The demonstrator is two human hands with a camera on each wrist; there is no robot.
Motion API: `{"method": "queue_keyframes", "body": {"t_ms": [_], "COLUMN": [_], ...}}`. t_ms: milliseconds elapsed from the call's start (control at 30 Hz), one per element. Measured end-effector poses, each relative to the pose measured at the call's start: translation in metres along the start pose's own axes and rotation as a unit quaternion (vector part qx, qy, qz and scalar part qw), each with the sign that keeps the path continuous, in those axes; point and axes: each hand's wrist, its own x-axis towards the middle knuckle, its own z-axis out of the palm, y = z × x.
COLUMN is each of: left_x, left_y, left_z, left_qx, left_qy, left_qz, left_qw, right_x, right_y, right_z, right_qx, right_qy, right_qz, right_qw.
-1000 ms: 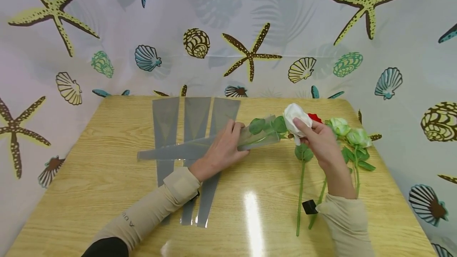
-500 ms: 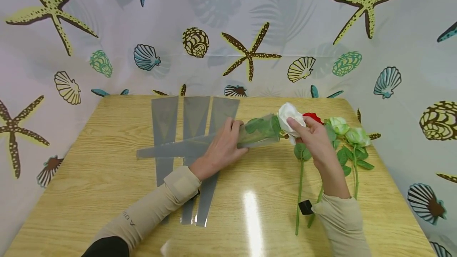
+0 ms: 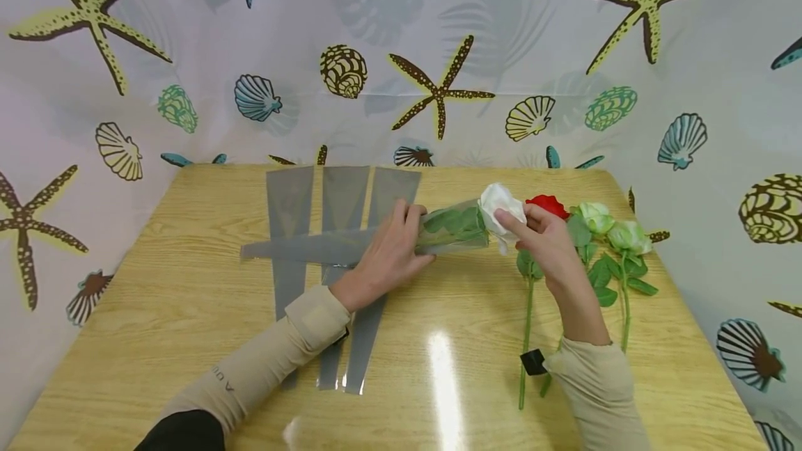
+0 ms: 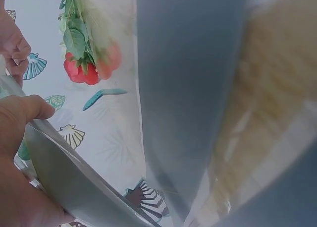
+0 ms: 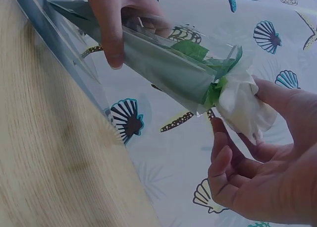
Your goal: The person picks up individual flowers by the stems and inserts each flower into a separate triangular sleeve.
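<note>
My left hand (image 3: 390, 249) grips a long, clear, tapered flower sleeve (image 3: 307, 248) around its wider part, held crosswise with its narrow end to the left. At the sleeve's open mouth, my right hand (image 3: 551, 239) holds a white rose (image 3: 500, 211) by its bloom, thumb on the petals. Green leaves (image 5: 190, 49) of that rose show through the film inside the sleeve, and the bloom sits just outside the mouth. In the left wrist view, the left thumb (image 4: 37, 108) and fingers wrap the film; the stem is mostly hidden there.
Three more flat sleeves (image 3: 289, 207) lie side by side under the left arm. To the right lie a red rose (image 3: 547, 205) and pale green roses (image 3: 628, 236) with stems toward the near edge. A shell-patterned cloth (image 3: 370, 117) hangs behind the wooden table (image 3: 188, 312).
My right hand has moved left with the white rose, bringing the bloom up to the sleeve's mouth and its leaves farther inside. My left hand stays nearly in place, gripping the sleeve.
</note>
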Motion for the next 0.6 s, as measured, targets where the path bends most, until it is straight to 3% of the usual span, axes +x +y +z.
{"method": "queue_keyframes", "body": {"t_ms": [233, 400, 500, 600], "left_x": [0.0, 0.002, 0.005, 0.007], "left_y": [0.0, -0.001, -0.001, -0.001], "left_z": [0.001, -0.002, -0.007, -0.013], "left_qx": [-0.006, -0.058, -0.1, -0.152], "left_qy": [-0.008, -0.034, -0.059, -0.095], "left_qz": [-0.009, -0.034, -0.049, -0.07], "left_qw": [0.9999, 0.9971, 0.992, 0.9812], "right_x": [0.001, 0.002, 0.003, 0.003], "right_y": [0.001, 0.001, 0.001, 0.002], "right_z": [0.006, 0.006, 0.005, 0.004], "right_qx": [0.007, 0.021, 0.03, 0.043], "right_qy": [0.001, 0.004, 0.013, 0.029], "right_qz": [0.009, 0.015, 0.015, 0.012], "right_qw": [0.9999, 0.9997, 0.9994, 0.9986]}}
